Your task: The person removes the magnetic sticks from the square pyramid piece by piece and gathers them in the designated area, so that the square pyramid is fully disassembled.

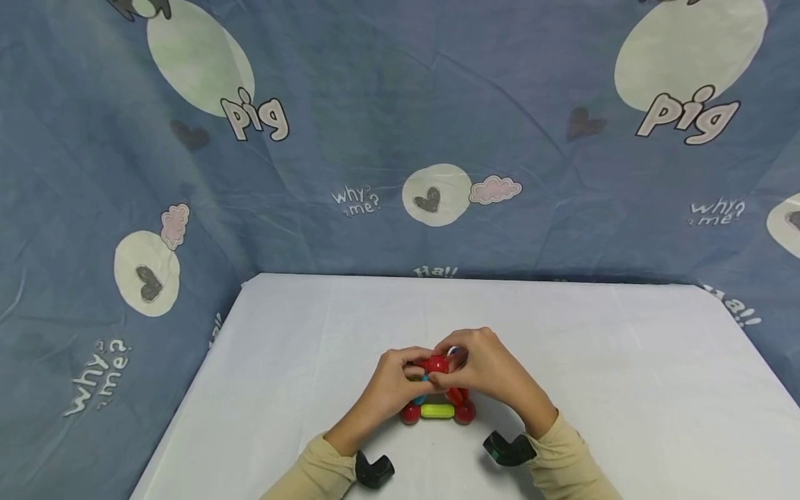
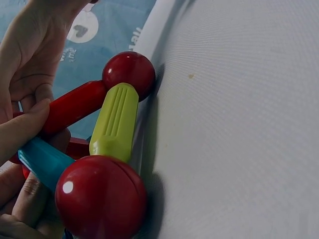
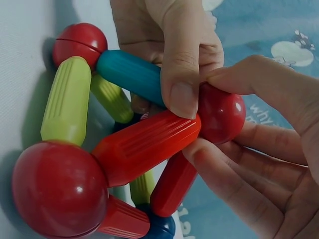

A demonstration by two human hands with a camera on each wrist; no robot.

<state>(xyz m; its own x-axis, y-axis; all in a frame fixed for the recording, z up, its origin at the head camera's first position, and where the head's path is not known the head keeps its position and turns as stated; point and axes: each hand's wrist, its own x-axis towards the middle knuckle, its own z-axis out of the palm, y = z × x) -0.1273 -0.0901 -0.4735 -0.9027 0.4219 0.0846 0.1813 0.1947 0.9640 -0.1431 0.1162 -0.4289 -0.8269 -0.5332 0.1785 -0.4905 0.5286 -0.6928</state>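
A frame of magnetic rods and balls stands on the white table between both hands. In front, a lime-green rod (image 1: 437,411) joins two red balls (image 2: 101,197). A teal rod (image 3: 130,74) and an orange-red rod (image 3: 147,147) slope up to a red top ball (image 3: 222,113). My left hand (image 1: 390,384) grips the upper ends of these rods, its thumb across them beside the ball. On the other side, my right hand (image 1: 487,364) pinches the top ball. Behind are another red rod (image 3: 173,184) and a dark blue ball (image 3: 162,226); the hands partly hide the rear.
White cloth covers the table (image 1: 300,326). A blue printed curtain (image 1: 375,104) hangs behind it and on the left. Black wrist mounts (image 1: 375,472) stick out below both forearms, near the table surface.
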